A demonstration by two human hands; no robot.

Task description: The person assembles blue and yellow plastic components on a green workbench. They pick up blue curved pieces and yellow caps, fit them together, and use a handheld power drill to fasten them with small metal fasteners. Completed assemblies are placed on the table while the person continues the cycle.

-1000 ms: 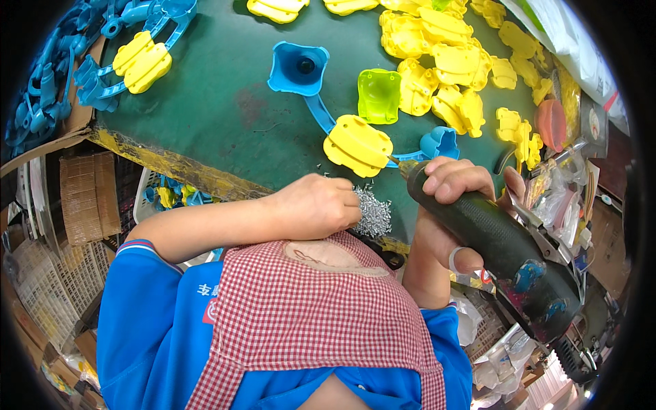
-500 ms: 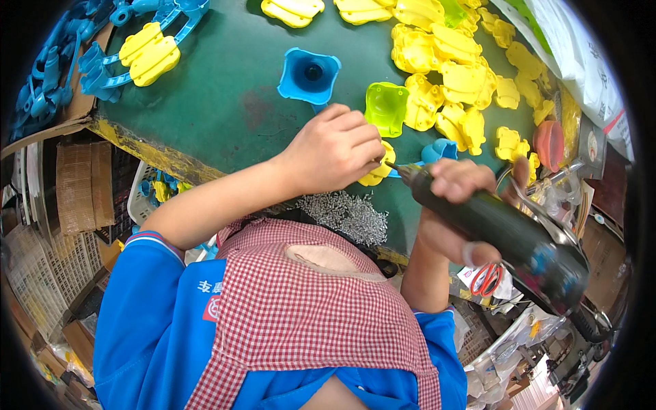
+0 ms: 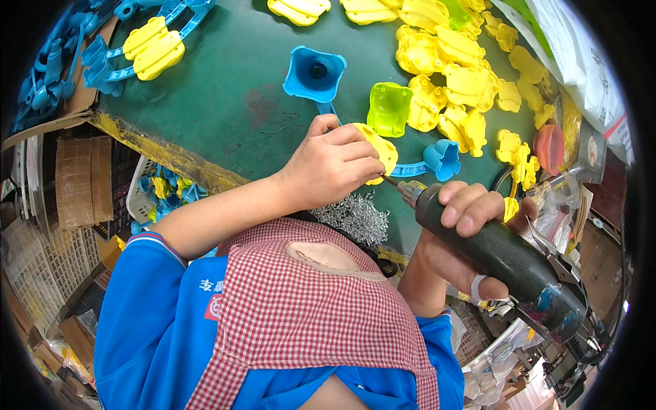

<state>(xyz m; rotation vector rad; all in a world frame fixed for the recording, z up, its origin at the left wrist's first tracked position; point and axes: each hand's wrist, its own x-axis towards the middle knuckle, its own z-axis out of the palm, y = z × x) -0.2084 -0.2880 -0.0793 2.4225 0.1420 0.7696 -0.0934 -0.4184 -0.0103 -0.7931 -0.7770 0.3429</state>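
My left hand [image 3: 335,162] is closed over a yellow plastic part [image 3: 381,149], its fingertips bunched at the part's near edge. Blue plastic pieces join on: a square-mouthed blue cup [image 3: 314,76] above and a small scalloped blue cup [image 3: 443,160] on a curved arm to the right. Wrapped around a dark electric screwdriver [image 3: 495,242], my right hand [image 3: 461,236] has a white band on its thumb. The screwdriver's thin bit meets my left fingertips at the yellow part. Whether a screw sits there is hidden.
Loose silver screws [image 3: 357,217] lie in a heap by the table's near edge. A lime-green shell [image 3: 389,109] stands beside a pile of yellow parts [image 3: 447,75]. A blue and yellow assembly [image 3: 156,49] lies at far left, near a carton of blue parts [image 3: 51,68].
The screwdriver bit has come to my left fingertips, and the tool sits slightly lower. My left hand has shifted slightly, showing more of the yellow part and the small blue cup.
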